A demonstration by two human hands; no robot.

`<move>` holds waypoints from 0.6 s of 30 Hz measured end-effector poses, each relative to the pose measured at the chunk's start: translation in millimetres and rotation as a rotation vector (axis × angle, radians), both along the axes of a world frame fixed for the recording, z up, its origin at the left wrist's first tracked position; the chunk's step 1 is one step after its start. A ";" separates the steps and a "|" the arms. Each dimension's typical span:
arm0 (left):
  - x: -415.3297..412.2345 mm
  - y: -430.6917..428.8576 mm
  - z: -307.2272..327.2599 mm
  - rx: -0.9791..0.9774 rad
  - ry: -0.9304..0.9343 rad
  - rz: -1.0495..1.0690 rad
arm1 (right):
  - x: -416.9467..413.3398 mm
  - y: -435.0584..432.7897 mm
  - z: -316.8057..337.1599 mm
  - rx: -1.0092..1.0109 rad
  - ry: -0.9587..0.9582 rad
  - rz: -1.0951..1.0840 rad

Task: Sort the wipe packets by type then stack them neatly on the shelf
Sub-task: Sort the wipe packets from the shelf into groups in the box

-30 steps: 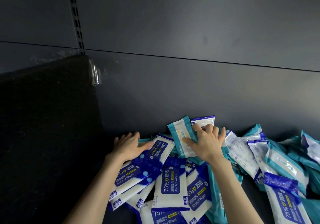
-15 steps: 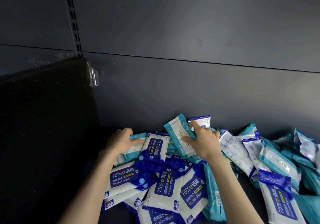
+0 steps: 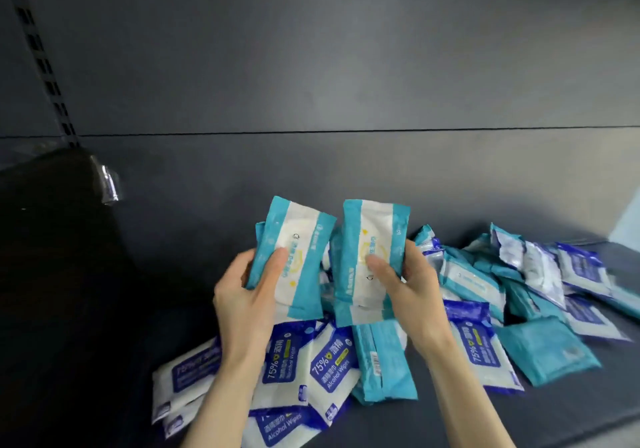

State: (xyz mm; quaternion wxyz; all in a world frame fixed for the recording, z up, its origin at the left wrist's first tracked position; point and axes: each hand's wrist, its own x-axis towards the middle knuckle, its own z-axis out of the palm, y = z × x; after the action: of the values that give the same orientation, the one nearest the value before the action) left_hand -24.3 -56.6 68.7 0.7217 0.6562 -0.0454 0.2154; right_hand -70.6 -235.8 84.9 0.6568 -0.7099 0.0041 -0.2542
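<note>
Packets in teal come up off the shelf (image 3: 571, 416) as we watch the sort take shape. A second ago both hands were low among the packets, the left hand (image 3: 247, 298) resting on blue alcohol-wipe packets (image 3: 332, 361) and the right hand (image 3: 414, 295) pinching one teal packet. Now each hand is clamped on a teal packet, thumb across the front, holding it upright above the rest. The left teal packet (image 3: 294, 257) stands at eleven o'clock from the blue ones. The right teal packet (image 3: 372, 253) is just beside it at one o'clock, their edges near but, as far as we can tell, apart.

We judge that the teal type is being pulled out from the blue, with stacking not yet begun; no tidy stack shows on the shelf. Blue packets lie loose at six and seven o'clock of the hands, and a mixed heap (image 3: 519, 292) of both types sprawls toward three o'clock.

Much is unclear. Fingers behind both held packets are hidden. A teal edge behind the left teal packet may be a second packet in that hand; we cannot tell. Print on the teal fronts is blurred. Blue packets are cut off at the lower edge, and the mixed heap is smeared by motion.
</note>
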 end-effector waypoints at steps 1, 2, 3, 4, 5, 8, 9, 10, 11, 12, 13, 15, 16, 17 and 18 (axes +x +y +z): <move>-11.2 -14.3 -2.0 -0.035 0.026 -0.062 | -16.0 -8.2 -2.5 0.046 -0.005 -0.013; -24.0 -30.0 -5.9 -0.065 0.063 -0.124 | -35.0 -17.3 -5.3 0.078 -0.006 -0.030; -37.9 -46.1 -10.7 -0.093 0.107 -0.193 | -55.8 -27.5 -9.3 0.099 -0.003 -0.057; -51.4 -60.1 -15.0 -0.118 0.141 -0.265 | -74.4 -36.4 -13.7 0.126 0.006 -0.083; -67.3 -77.0 -21.3 -0.118 0.173 -0.339 | -97.9 -48.8 -19.9 0.157 0.020 -0.119; -127.7 -126.2 -40.4 -0.063 0.267 -0.538 | -179.5 -87.6 -42.7 0.245 0.076 -0.243; -147.5 -139.6 -47.2 -0.060 0.296 -0.612 | -205.7 -98.5 -50.7 0.279 0.095 -0.278; -173.6 -155.9 -54.4 -0.052 0.343 -0.696 | -238.8 -110.3 -58.4 0.319 0.117 -0.321; -200.0 -172.0 -61.7 -0.039 0.392 -0.781 | -271.3 -121.5 -66.7 0.363 0.143 -0.366; -227.7 -188.1 -69.8 -0.028 0.431 -0.860 | -305.2 -131.1 -73.5 0.406 0.169 -0.401; -255.8 -203.7 -78.4 -0.005 0.461 -0.930 | -339.3 -140.0 -80.7 0.443 0.193 -0.433; -303.2 -230.4 -96.5 0.092 0.457 -1.054 | -397.0 -155.1 -96.3 0.514 0.232 -0.498; -327.3 -245.6 -104.0 0.150 0.441 -1.130 | -425.6 -164.0 -104.9 0.551 0.248 -0.542; -350.2 -260.7 -109.7 0.205 0.427 -1.199 | -453.1 -173.0 -112.1 0.592 0.256 -0.585; -370.5 -275.1 -114.6 0.244 0.426 -1.256 | -478.4 -181.3 -118.4 0.632 0.257 -0.627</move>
State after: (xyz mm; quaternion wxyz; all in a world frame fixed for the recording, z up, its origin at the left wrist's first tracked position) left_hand -394.8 -331.7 -45.9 0.6238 0.6102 -0.2991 -0.3860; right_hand -549.0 -417.2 -33.4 0.7265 -0.4651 0.3773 -0.3369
